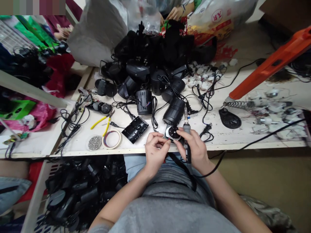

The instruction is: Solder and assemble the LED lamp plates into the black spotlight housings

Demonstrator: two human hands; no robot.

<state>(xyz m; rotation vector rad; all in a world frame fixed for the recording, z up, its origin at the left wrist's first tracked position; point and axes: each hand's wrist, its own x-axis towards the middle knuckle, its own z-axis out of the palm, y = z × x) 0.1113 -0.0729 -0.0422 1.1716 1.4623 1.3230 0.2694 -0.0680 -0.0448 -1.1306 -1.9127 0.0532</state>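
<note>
Near the table's front edge, my left hand (156, 150) pinches what looks like a thin red wire (169, 138) beside a small round black-and-white part (173, 132). My right hand (198, 149) is closed around a soldering iron (187, 127), its tip pointing up and away from me. The thumb and fingers of that hand also steady the round part's right side. Just behind lies a black cylindrical housing (174, 111). Left of my hands sits an open black rectangular case (135, 129). My fingers partly hide the round part's lower edge.
Left on the table are yellow-handled cutters (103, 124), a tape roll (112, 139) and a dish of small metal pieces (94, 142). Black housings (144, 102) and cables crowd the back. An orange bar (272, 64) slants over the right side. A co-worker's hand (175, 13) shows behind.
</note>
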